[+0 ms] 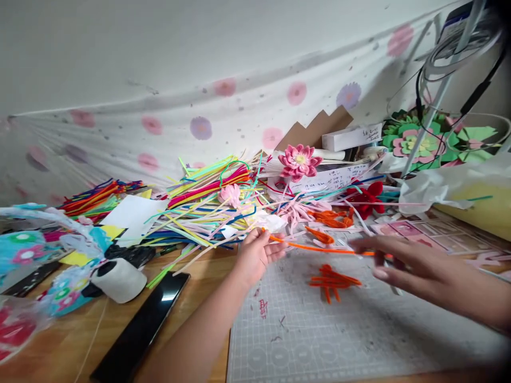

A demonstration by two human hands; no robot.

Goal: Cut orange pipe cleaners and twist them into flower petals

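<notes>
An orange pipe cleaner stretches almost level above the grey cutting mat. My left hand pinches its left end between thumb and fingertips. The other end reaches my right hand, which is blurred. Its fingers are stretched out and apart, with the pipe cleaner passing in the gap between forefinger and thumb; I see no firm grip. Below on the mat lies a small pile of short orange pieces. Behind the pipe cleaner are a folded orange loop and more bent orange pieces.
A heap of coloured pipe cleaners lies at the back. A pink flower and a red flower stand near it. At left are a black phone and a white thread cone. Cables hang at upper right.
</notes>
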